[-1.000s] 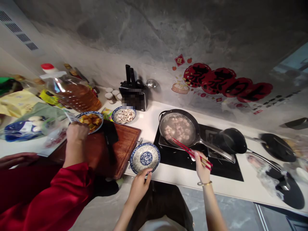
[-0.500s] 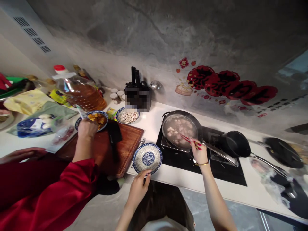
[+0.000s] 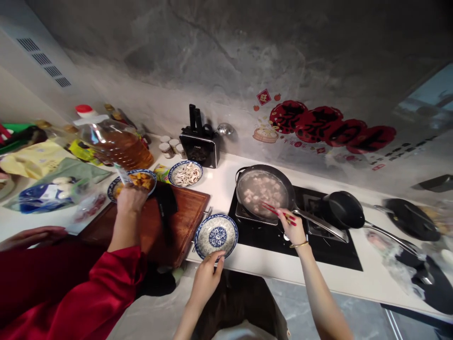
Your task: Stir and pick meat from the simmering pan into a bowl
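My right hand [image 3: 293, 226] grips a pair of red chopsticks [image 3: 271, 208], whose tips reach into the near side of a dark frying pan [image 3: 289, 184]. Pale meat pieces [image 3: 264, 189] sit in cloudy liquid in that pan on the cooktop [image 3: 329, 252]. With thumb and fingers my left hand [image 3: 208, 274] holds the near rim of a blue-and-white plate [image 3: 230, 231], left of the pan. No food lies on the plate.
A co-worker's hand [image 3: 130, 203] works at a bowl of orange-brown pieces [image 3: 142, 180]. A cleaver [image 3: 166, 203] lies on the wooden cutting board [image 3: 193, 203]. Sliced mushrooms [image 3: 186, 174], a knife block [image 3: 200, 148] and an oil jug [image 3: 116, 141] stand behind; a black saucepan [image 3: 343, 210] is right.
My chopsticks have shifted slightly within the pan, toward its near side. The co-worker's hand has moved a little at the bowl. My left hand stays on the plate; the view has turned slightly.
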A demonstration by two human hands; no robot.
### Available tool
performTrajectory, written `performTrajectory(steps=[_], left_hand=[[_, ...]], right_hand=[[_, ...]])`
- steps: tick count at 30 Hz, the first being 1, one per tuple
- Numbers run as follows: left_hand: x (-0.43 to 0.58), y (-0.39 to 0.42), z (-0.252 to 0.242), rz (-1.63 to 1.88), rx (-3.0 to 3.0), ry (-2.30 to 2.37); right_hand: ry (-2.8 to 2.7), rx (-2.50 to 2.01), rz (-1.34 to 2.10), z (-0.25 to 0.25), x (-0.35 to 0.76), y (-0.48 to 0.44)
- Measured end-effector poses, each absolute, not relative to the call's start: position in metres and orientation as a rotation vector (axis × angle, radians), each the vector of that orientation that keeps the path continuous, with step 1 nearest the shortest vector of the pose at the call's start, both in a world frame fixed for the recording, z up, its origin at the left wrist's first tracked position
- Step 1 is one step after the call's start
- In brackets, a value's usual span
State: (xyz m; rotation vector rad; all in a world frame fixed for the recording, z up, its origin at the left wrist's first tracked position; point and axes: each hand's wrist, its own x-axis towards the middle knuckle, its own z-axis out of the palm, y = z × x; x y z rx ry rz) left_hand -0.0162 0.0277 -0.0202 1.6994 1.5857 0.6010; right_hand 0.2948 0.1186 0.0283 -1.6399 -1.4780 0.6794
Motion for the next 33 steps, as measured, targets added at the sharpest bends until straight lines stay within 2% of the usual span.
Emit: performTrajectory(steps=[8,15,21,26,33], left_hand=[[-0.029,0.024,-0.02,0.611,1.711,1.606],[-0.036,0.026,-0.019,0.657,1.723,1.604],[-0.04,0.027,-0.02,0.645,1.729,1.602],[-0.045,0.026,-0.023,0.633,1.733,1.589],[-0.053,0.019,-0.026,0.648,1.696,1.62]], right_hand=[[-1.489,-1.866,0.307,0.032,0.326,0.15],[-1.411,-1.739,0.664,0.022,0.318,0.171],[-1.456,-1.781,0.461,0.036,0.31,0.221],[-1.632,-1.722,0.534,0.034,0.283,0.265],[-1.718,-1.692,0.555,0.052,0.288,0.244]])
